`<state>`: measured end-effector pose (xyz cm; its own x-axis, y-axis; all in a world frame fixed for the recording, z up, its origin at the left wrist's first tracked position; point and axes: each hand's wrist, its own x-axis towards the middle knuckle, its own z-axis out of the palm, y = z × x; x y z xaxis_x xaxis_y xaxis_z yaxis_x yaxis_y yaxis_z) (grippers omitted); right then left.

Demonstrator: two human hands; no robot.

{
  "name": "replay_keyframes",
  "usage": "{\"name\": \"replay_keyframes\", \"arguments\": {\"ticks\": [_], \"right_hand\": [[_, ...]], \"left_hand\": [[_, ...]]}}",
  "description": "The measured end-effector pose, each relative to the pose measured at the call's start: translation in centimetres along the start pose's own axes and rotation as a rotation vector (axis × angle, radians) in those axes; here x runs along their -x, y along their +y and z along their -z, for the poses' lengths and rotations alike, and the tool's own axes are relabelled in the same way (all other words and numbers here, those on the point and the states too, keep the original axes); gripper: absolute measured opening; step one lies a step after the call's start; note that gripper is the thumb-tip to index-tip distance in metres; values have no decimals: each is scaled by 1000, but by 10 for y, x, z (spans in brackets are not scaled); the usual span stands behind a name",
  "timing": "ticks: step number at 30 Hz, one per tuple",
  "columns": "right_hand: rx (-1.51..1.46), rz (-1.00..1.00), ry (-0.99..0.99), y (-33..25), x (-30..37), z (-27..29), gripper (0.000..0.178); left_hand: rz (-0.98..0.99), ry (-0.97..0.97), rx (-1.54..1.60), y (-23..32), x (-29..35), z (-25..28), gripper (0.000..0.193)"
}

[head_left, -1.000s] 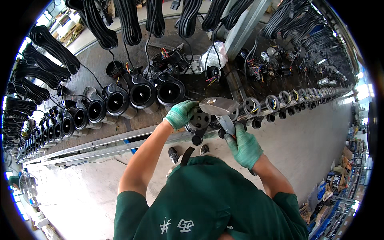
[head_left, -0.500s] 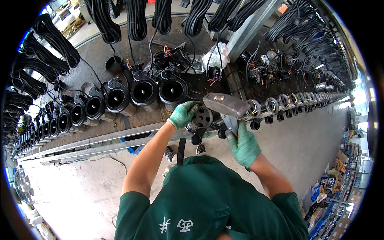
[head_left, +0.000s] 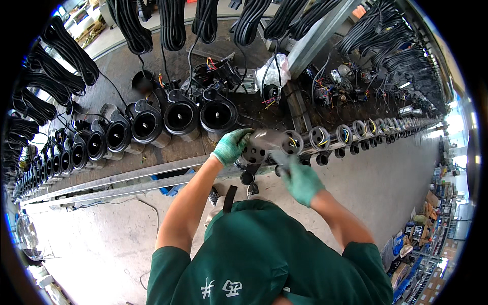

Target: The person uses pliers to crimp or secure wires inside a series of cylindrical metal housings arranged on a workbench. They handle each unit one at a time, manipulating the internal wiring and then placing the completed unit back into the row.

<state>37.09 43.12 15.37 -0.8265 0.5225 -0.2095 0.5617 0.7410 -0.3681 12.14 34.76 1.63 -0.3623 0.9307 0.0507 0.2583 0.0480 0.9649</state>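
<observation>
Holding a motion-blurred hammer (head_left: 272, 140) in the right hand (head_left: 303, 182), partly hiding a round casing (head_left: 252, 155) touched by the left hand (head_left: 233, 146) with unclear grip.

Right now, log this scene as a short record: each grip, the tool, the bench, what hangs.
Left grip: green-gloved, at the left edge of the holed round housing
Right grip: green-gloved, closed around the hammer, blurred
Hammer: its head overlaps the housing's upper part in view; contact unclear
Bench: row of open black housings to the left
Hanging: bundled black cables
</observation>
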Motion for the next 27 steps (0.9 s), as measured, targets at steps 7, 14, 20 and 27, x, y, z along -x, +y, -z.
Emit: {"name": "replay_keyframes", "arguments": {"ticks": [7,14,20,27], "right_hand": [[39,-145,-328,-1,-22,17,44],[65,-86,-274,1,-23,-4,36],[72,-13,-328,22,-38,1,41],[42,166,164,111,-17,21,33]], "left_hand": [[-70,11,-54,-8,-6,7,31],[-66,0,-35,-15,2,1,32],[-77,-11,-10,-16,1,-4,36],[103,33,42,-15,7,0,34]]}}
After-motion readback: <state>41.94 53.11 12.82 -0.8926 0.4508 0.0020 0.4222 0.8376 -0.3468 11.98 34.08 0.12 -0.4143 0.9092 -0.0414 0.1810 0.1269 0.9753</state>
